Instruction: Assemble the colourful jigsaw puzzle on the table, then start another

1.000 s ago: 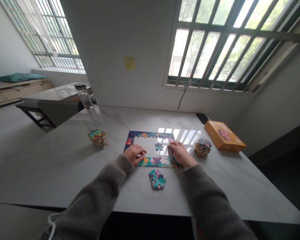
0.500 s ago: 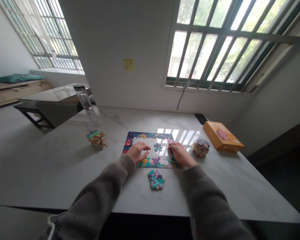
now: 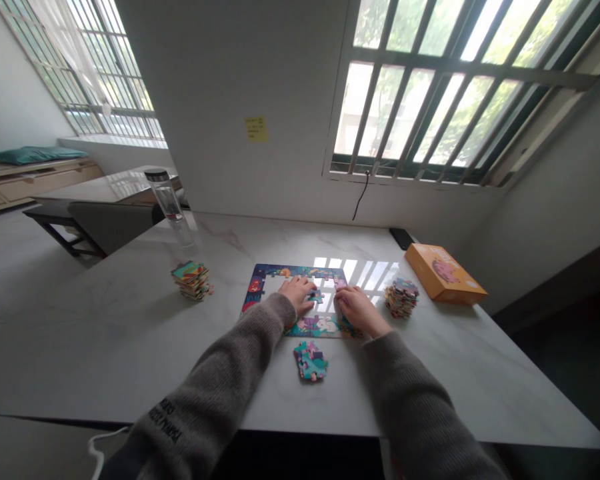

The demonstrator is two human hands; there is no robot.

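A partly assembled jigsaw puzzle [image 3: 326, 325] lies flat on the white marbled table, its colourful border framing a bare middle. Inside that border is a loose puzzle piece [image 3: 318, 297], teal and dark. My left hand [image 3: 297, 292] reaches over the left part of the frame, fingers apart, with its fingertips at the piece's left end. At the right border my right hand [image 3: 354, 308] rests with curled fingers pressed together; what they may hold is hidden. Nearer to me, between my forearms, lies a small pile of puzzle pieces [image 3: 311, 361].
One stack of puzzle pieces [image 3: 192, 280] stands at the left, another stack [image 3: 401, 297] at the right. Behind the right stack are an orange box [image 3: 445, 273] and a black phone [image 3: 401, 238]. A clear bottle [image 3: 167, 200] stands at the back left edge.
My left hand has moved right, from the open space inside the border to the loose piece. The right hand stays at the right border with hardly any shift.
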